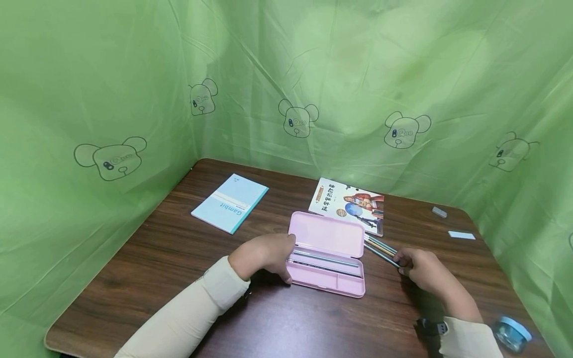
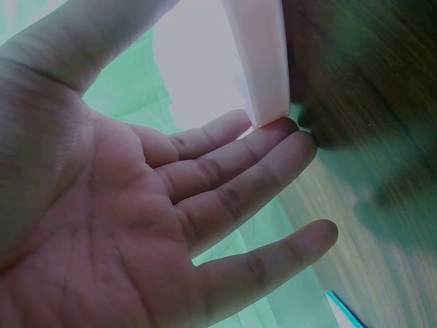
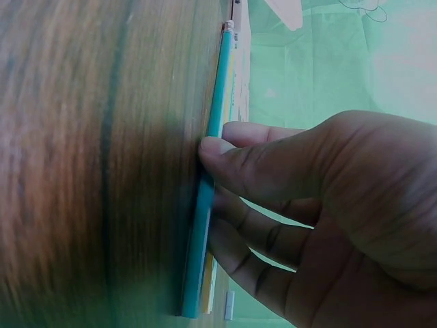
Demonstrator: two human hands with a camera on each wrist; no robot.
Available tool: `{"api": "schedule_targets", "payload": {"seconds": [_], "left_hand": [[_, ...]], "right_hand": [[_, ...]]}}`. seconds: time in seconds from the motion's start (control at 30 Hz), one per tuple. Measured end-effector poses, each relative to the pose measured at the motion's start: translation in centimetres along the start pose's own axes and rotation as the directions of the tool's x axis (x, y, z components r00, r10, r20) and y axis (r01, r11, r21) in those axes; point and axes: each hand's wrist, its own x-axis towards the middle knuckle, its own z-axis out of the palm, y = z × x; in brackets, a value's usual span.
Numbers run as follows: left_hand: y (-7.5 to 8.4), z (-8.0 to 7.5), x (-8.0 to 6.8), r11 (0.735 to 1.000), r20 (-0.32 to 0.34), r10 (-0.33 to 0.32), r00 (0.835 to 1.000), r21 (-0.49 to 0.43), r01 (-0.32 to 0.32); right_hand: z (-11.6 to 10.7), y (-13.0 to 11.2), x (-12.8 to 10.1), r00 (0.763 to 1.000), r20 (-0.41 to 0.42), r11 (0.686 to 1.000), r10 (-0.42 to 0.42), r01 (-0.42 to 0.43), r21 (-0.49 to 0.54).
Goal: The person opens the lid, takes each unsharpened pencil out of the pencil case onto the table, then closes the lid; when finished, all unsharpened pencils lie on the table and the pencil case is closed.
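Note:
A pink pencil case lies open on the table, its lid laid back. Pencils rest in its long compartment, while the front compartments look bare. My left hand is at the case's left end; in the left wrist view its fairly straight fingers touch the pink edge. To the right of the case, my right hand pinches at a small bunch of pencils lying on the table. In the right wrist view, thumb and fingers are on a teal pencil, with a yellow one partly hidden behind it.
A light blue notebook lies at the back left. Behind the case is an illustrated book. An eraser and a white strip lie at the right. A blue-lidded jar stands near the right forearm. Green curtains enclose the table.

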Motion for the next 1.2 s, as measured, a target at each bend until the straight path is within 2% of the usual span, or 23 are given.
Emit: {"api": "schedule_targets", "payload": {"seconds": [0.37,0.5,0.6,0.8,0.93,1.07,1.2], "left_hand": [[0.0,-0.1,0.0,1.000,0.005,-0.004,1.000,0.009,0.003],[0.0,0.0,0.1,1.000,0.008,0.003,1.000,0.008,-0.003],[0.0,0.1,0.2,1.000,0.009,0.003,1.000,0.005,-0.003],[-0.1,0.0,0.1,1.000,0.003,-0.009,1.000,0.001,0.009],[-0.1,-0.1,0.0,1.000,0.001,-0.010,1.000,0.003,0.010],[0.0,-0.1,-0.1,1.000,-0.002,-0.010,1.000,0.008,0.010],[0.2,0.0,-0.1,1.000,-0.003,-0.006,1.000,0.009,0.006]], "right_hand": [[-0.2,-0.5,0.2,1.000,0.001,1.000,-0.001,0.001,-0.004],[-0.7,-1.9,0.2,1.000,-0.011,0.999,-0.025,0.024,-0.023],[-1.0,-3.9,0.4,0.996,-0.030,0.996,-0.083,0.082,-0.037],[-0.6,-9.0,1.6,0.962,-0.043,0.963,-0.268,0.269,0.007],[0.6,-11.8,2.5,0.928,0.053,0.929,-0.368,0.364,0.067],[2.3,-13.3,3.3,0.900,0.132,0.910,-0.415,0.407,0.087],[3.5,-13.8,3.5,0.888,0.142,0.899,-0.438,0.429,0.092]]}}
